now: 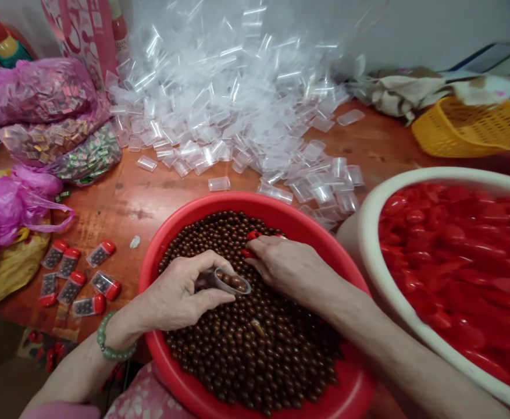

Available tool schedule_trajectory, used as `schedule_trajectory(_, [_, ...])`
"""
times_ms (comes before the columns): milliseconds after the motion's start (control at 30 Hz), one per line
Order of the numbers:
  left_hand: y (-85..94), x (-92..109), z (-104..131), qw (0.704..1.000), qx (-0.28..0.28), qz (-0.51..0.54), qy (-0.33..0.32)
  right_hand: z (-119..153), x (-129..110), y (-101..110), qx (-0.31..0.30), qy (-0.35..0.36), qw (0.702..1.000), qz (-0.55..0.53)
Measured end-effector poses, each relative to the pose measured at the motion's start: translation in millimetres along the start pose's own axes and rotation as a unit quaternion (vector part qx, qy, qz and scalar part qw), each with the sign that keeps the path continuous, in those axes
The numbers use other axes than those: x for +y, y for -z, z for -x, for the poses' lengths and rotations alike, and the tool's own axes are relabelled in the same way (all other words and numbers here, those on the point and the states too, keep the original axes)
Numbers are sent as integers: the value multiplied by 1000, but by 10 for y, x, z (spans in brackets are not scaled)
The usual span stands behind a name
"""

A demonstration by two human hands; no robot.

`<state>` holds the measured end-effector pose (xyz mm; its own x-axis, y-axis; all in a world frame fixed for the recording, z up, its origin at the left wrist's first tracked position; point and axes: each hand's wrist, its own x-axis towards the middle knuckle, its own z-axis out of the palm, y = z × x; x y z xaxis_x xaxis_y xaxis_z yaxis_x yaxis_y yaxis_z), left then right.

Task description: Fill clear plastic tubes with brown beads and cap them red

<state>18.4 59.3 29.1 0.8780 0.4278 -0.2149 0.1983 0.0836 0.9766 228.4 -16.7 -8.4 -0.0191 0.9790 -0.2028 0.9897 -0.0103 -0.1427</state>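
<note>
My left hand (pixel 180 291) grips a small clear plastic tube (pixel 232 281) with several brown balls inside, its oval mouth tilted toward the right. Close by, my right hand (pixel 281 262) reaches over the same basin with its fingers closed on a red plastic cap (pixel 253 235); part of the cap is hidden by the fingers. Beneath both hands, a red basin (pixel 150 250) holds a heap of shiny brown balls (pixel 237 361). A small pale yellowish scrap (pixel 258 327) lies among the balls.
Many clear tubes (pixel 220 116) are piled behind the basin. At right stands a white tub (pixel 368 233) of red caps (pixel 450 262), with a yellow basket (pixel 473 131) behind it. Several filled, capped tubes (pixel 71 288) lie at left, below pink bags (pixel 49 93) of small packets.
</note>
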Motion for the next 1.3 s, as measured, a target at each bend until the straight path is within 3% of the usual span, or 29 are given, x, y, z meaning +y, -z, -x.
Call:
schedule_trajectory(133, [-20, -20, 20, 998, 37, 51, 11, 37, 34, 49, 28, 27, 999, -28])
schedule_trajectory(233, [-40, -20, 47, 990, 41, 130, 38, 124, 58, 156, 120, 24, 972, -202])
schedule_trajectory(333, [-82, -22, 76, 975, 49, 210, 47, 215, -13, 274, 212, -45, 874, -436])
schedule_trajectory(433, [-150, -45, 98, 958, 67, 277, 33, 256, -180, 348, 254, -96, 768, -580])
schedule_trajectory(533, [-221, -70, 111, 938, 97, 332, 17, 242, -337, 364, 271, -98, 726, -624])
schedule_trajectory(633, [-260, -73, 120, 910, 141, 389, 7, 226, -397, 335, 265, -80, 736, -617])
schedule_trajectory(800, [-254, -84, 115, 889, 205, 409, -3, 291, -362, 240, 256, -54, 800, -539])
schedule_trajectory(1100, [-226, -179, 110, 920, 268, 286, 16, 297, -319, 258, 242, 71, 932, -262])
schedule_trajectory(1167, [-229, -175, 106, 933, 253, 255, 21, 242, -358, 293, 229, 128, 943, -204])
schedule_trajectory(1300, [-235, -169, 95, 945, 221, 242, 4, 159, -458, 284, 245, 208, 937, -137])
